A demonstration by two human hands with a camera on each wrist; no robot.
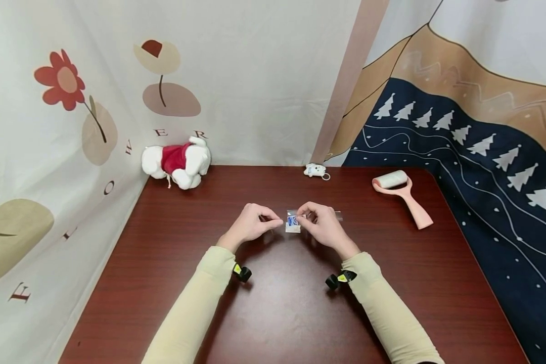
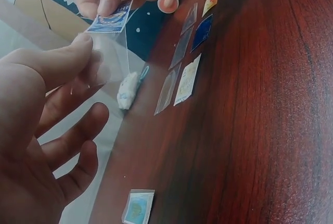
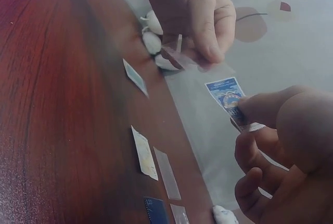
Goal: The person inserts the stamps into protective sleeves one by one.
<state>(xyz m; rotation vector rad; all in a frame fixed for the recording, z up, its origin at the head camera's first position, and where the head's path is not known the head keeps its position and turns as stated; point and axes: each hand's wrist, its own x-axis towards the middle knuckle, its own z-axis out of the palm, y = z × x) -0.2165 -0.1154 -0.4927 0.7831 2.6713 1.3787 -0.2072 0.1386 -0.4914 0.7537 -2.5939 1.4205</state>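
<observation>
In the head view, my left hand (image 1: 253, 222) and right hand (image 1: 320, 224) face each other over the table's middle. The left thumb and fingers pinch a small clear plastic sleeve (image 2: 112, 60). A blue picture stamp (image 3: 225, 95) with a white border is pinched between my right thumb and fingers. Stamp and sleeve are close together; the left wrist view cannot tell whether they touch. Beneath the hands lie a pale stamp (image 2: 186, 81), a dark blue stamp (image 2: 202, 32) and a yellow-orange stamp (image 2: 210, 1), beside several clear sleeves (image 2: 167, 91).
A greenish-blue stamp in a sleeve (image 2: 138, 207) lies apart on the table. A white plush toy in red (image 1: 177, 161) sits at the back left corner, a small white plush keychain (image 1: 316, 171) at the back edge. A pink-handled lint roller (image 1: 409, 197) lies right.
</observation>
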